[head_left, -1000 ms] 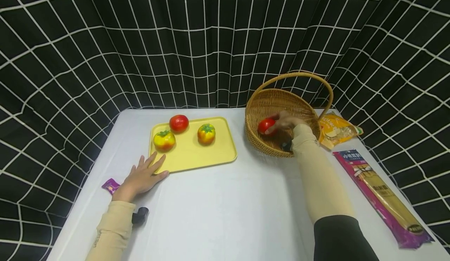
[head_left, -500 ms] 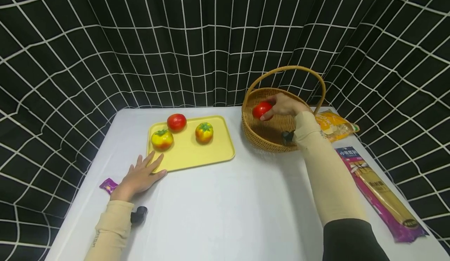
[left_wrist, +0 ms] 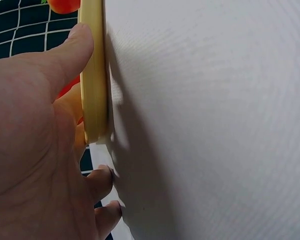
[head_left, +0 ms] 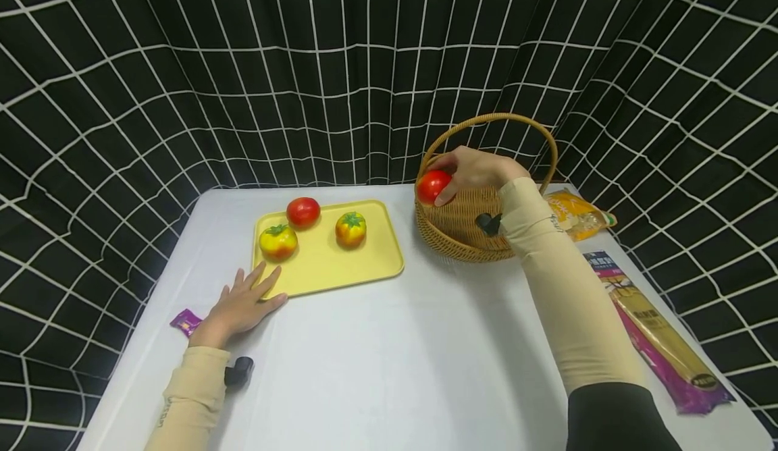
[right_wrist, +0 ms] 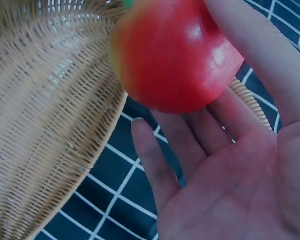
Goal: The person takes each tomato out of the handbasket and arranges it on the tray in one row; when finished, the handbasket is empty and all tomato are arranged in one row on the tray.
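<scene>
A red tomato (head_left: 433, 188) is pinched between the thumb and fingers of my right hand (head_left: 480, 167), up at the left rim of the wicker basket (head_left: 464, 254). In the right wrist view the same tomato (right_wrist: 175, 60) shows a yellowish side and a bit of green, and the basket wall (right_wrist: 50, 125) lies beside it. My left hand (head_left: 240, 308) is spread at the near left corner of a yellow tray (head_left: 340, 272), thumb against the edge. On the tray are a red tomato (head_left: 303, 213) and two yellow-and-red ones, one left (head_left: 278, 244) and one right (head_left: 351, 230).
The basket's tall handle (head_left: 492, 118) arches behind my right hand. To its right lies an orange food bag (head_left: 574, 213), with a long purple-and-gold packet (head_left: 659, 329) nearer. A small purple packet (head_left: 185, 321) sits by my left wrist. Black gridded cloth (head_left: 365, 86) surrounds the white table.
The right hand has lifted the tomato from inside the basket, up and to the left, to its rim. The left hand stays on the tray corner.
</scene>
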The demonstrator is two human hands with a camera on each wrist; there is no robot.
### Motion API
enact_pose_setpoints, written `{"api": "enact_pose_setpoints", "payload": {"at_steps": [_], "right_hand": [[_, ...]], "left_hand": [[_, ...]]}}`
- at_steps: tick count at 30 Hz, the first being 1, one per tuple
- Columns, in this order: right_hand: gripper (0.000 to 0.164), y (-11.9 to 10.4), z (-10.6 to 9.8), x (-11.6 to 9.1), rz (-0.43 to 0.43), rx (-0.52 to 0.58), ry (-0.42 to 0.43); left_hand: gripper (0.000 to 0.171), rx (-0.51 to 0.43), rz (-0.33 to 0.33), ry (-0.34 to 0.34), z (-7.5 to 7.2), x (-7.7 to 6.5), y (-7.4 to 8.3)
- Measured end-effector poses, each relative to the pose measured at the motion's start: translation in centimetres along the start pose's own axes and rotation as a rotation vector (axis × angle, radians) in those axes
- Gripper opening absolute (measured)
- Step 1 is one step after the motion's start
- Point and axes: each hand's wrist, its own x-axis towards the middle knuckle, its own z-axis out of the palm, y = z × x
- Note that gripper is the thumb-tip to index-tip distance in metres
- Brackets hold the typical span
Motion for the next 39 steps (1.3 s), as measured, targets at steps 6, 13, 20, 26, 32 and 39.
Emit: {"api": "enact_pose_setpoints", "payload": {"at_steps": [6, 13, 20, 26, 32, 39], "right_hand": [[0.076, -0.6, 0.1, 0.0, 0.016, -0.003, -0.043], [0.072, -1.5, 0.4, 0.4, -0.052, 0.007, -0.055], [0.075, -2.3, 1.8, 1.5, -0.152, 0.123, -0.014], [0.077, -3.1, 4.4, 3.0, -0.236, 0.278, 0.027], [0.079, -4.2, 7.9, 4.5, -0.227, 0.393, 0.038], [0.080, -4.0, 10.8, 5.4, -0.143, 0.300, 0.116]], "left_hand": [[0.081, -0.011, -0.003, -0.009, 0.1, 0.1, 0.0], [0.082, -0.025, -0.002, -0.008, 0.0, 0.0, 0.1], [0.081, -0.015, -0.001, -0.004, -0.1, -0.2, 0.2], [0.081, -0.015, -0.005, -0.006, -0.2, -0.2, 0.2], [0.082, -0.035, 0.005, 0.002, 0.0, 0.1, -0.3], [0.090, -0.049, 0.031, 0.020, 0.6, 0.9, -1.4]]}}
